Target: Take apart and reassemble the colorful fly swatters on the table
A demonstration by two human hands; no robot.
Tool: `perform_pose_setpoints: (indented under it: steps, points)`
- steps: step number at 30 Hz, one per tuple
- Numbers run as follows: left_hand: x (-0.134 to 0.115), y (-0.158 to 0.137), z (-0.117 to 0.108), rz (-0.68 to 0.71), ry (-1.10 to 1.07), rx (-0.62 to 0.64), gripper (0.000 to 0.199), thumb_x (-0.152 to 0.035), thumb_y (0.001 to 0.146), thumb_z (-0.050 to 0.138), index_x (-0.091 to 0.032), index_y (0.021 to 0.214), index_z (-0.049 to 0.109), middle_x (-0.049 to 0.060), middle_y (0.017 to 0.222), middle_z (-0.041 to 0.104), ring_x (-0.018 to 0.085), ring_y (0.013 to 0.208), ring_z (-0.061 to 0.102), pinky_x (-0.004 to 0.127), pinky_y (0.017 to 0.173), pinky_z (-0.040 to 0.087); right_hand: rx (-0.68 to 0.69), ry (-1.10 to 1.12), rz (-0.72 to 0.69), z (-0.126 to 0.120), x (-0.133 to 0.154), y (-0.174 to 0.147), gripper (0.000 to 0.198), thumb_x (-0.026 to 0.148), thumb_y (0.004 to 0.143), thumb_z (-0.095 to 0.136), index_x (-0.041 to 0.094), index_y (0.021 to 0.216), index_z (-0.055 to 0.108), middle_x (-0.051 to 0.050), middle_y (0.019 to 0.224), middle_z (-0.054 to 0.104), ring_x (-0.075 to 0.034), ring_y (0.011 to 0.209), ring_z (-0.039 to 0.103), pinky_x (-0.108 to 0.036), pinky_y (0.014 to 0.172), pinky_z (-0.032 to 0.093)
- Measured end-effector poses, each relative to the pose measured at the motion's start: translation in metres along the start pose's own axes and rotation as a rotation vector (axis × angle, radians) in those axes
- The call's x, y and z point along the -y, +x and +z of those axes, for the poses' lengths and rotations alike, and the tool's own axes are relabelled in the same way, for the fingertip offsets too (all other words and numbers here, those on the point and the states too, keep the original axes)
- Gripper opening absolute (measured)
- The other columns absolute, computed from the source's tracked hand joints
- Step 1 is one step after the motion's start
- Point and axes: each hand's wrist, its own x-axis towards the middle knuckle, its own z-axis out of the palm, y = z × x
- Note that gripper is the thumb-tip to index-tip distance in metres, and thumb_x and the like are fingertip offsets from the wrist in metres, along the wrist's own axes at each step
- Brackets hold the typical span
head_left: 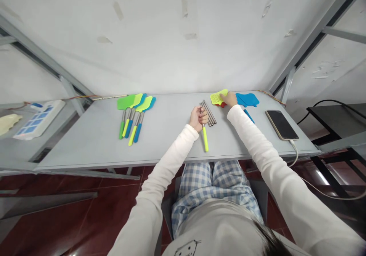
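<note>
My left hand point(199, 118) is closed around the metal rod of a yellow-green handle point(205, 138), which points toward the table's front edge. Several bare metal rods point(210, 114) lie just right of that hand. My right hand point(229, 98) grips the edge of a yellow-green fly swatter head point(219, 96) full of small holes. Under it a bit of a red piece point(222, 105) peeks out. Blue swatter heads point(248, 99) lie to the right of this hand, and a blue handle point(248, 116) is partly hidden by my sleeve.
Several fly swatters with heads and handles joined point(126, 103) lie at the table's left. A phone point(281, 124) with a charging cable lies at the right on the grey table point(85, 145). A white wall stands behind, and a white-and-blue box point(40, 119) sits further left.
</note>
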Motion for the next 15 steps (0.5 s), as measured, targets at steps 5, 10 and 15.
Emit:
perform_pose_setpoints:
  steps: [5,10,15]
  points:
    - [-0.011,0.019,0.001,0.123,-0.107,-0.029,0.037,-0.033,0.096,0.029,-0.019,0.061,0.031,-0.009,0.049,0.017,0.003,0.034,0.015,0.015,0.033,0.009,-0.241,-0.215,-0.08,-0.009,0.006,-0.033,0.049,0.048,0.09,0.056,0.004,0.112,0.055,-0.03,0.121,0.056,-0.036,0.122,0.048,-0.049,0.101,0.035]
    - [-0.024,0.05,0.002,0.309,-0.247,-0.119,0.039,-0.037,0.095,0.033,-0.021,0.061,0.022,-0.008,0.048,0.015,0.005,0.036,0.014,0.018,0.034,0.011,0.154,0.134,-0.308,-0.007,0.011,-0.093,0.041,0.045,0.098,0.037,0.016,0.085,0.062,-0.011,0.092,0.066,-0.021,0.09,0.059,-0.033,0.087,0.042]
    - [-0.03,0.07,0.008,0.359,-0.229,-0.329,0.037,-0.028,0.093,0.039,-0.022,0.064,0.017,-0.009,0.051,0.009,0.004,0.036,0.009,0.018,0.034,0.009,0.446,0.351,-0.313,-0.006,0.013,-0.132,0.043,0.054,0.091,0.048,0.019,0.067,0.056,0.002,0.062,0.054,-0.013,0.061,0.046,-0.026,0.065,0.038]
